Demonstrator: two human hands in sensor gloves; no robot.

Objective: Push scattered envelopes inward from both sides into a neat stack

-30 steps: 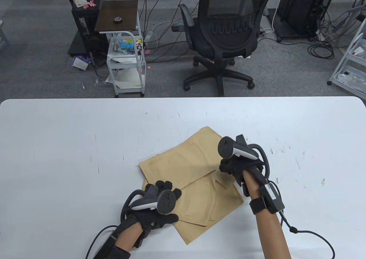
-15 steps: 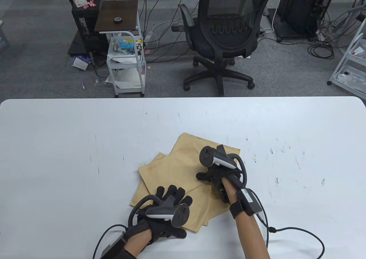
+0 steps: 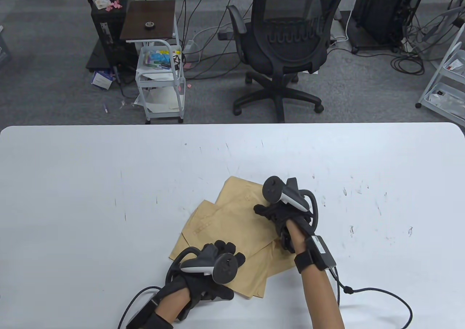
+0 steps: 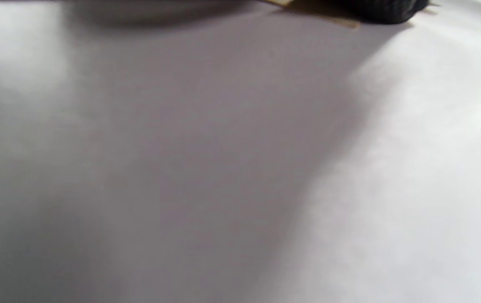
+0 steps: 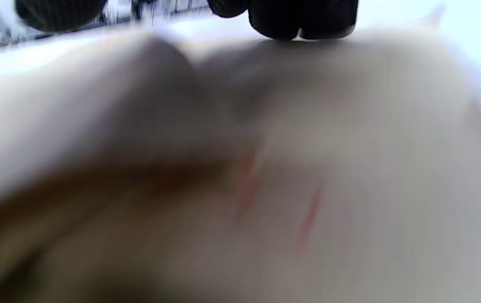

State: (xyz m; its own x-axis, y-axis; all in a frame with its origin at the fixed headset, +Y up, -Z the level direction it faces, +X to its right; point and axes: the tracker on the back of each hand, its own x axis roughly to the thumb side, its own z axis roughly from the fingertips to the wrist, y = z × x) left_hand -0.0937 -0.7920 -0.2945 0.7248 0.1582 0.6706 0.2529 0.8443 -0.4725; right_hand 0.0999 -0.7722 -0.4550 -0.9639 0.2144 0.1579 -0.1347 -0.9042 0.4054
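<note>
Three tan envelopes [image 3: 236, 216] lie overlapped and fanned at the table's middle front. My left hand [image 3: 226, 252] lies with fingers spread flat on the pile's near left part. My right hand [image 3: 269, 212] rests with its fingertips down on the pile's right side. The left wrist view is blurred: one fingertip [image 4: 385, 9] and a sliver of envelope [image 4: 343, 22] show at the top edge. The right wrist view is blurred too: an envelope [image 5: 328, 160] fills it, with fingertips [image 5: 301, 19] touching its far part.
The white table [image 3: 91, 198] stretches wide on both sides of the pile. The right glove's cable [image 3: 381, 292] loops on the table at the front right. An office chair [image 3: 287, 45] and a small cart [image 3: 160, 78] stand beyond the far edge.
My right hand slid left, turning and pushing the far envelope over the others. My left hand moved right. The pile is more compact, its corners still fanned.
</note>
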